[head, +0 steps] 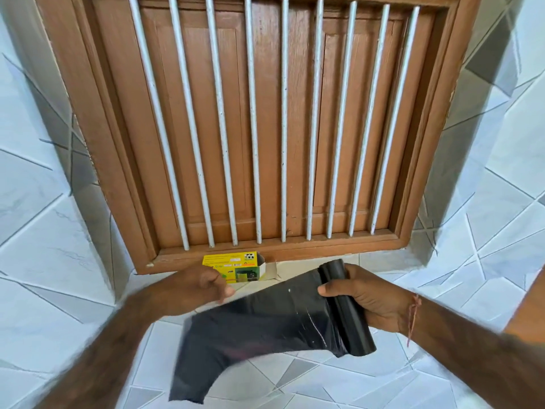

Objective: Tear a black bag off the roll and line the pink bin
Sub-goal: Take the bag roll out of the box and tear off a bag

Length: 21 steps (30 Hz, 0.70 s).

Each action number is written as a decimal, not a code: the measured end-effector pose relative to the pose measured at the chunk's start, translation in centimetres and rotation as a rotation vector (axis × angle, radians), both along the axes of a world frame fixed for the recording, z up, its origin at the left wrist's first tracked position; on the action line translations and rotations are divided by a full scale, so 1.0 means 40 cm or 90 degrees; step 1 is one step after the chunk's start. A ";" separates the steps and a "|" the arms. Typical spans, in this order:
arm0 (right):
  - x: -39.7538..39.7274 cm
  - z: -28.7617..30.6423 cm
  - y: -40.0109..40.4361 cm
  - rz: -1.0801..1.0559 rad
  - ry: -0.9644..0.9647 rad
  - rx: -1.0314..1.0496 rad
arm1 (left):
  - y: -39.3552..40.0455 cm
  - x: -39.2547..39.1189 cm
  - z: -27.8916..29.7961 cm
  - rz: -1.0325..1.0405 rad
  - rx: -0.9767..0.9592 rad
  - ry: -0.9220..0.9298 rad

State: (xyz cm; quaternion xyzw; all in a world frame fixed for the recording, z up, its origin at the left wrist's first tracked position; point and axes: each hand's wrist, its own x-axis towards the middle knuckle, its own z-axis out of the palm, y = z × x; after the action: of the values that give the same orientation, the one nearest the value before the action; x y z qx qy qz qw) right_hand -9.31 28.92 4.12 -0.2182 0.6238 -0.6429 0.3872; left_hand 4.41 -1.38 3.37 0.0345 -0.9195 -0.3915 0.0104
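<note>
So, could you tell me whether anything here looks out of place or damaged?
Nothing looks damaged. The yellow box on the ledge below the barred window lies on its side with its end flap open. The black bag, drawn by the left hand off the roll in the right hand, is motion-blurred, and the pink bin is not in view.

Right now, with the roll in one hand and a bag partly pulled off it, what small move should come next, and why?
Probably pull the left hand farther left to draw out the black bag until its tear line shows. The right hand has a closed grip on the roll, and the bag is unbroken where it joins the roll. The left hand pinches the bag's upper edge, though blur hides details.
</note>
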 end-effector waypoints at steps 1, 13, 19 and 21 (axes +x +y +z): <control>0.011 0.008 -0.008 0.017 0.020 0.002 | 0.042 -0.014 0.002 -0.003 0.047 0.031; 0.021 0.000 -0.037 -0.192 0.265 0.051 | 0.254 -0.106 -0.056 -0.001 0.300 0.033; 0.021 -0.058 -0.070 -0.328 0.259 0.034 | 0.287 -0.132 -0.048 0.066 0.126 0.112; 0.022 -0.071 -0.079 -0.365 0.244 0.030 | 0.296 -0.130 -0.047 0.082 0.118 0.121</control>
State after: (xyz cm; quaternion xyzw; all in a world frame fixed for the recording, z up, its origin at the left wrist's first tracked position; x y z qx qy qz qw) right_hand -8.45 25.75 1.29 -0.1422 0.7357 -0.6583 0.0716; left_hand -0.81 10.47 1.47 0.0567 -0.8703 -0.4745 0.1191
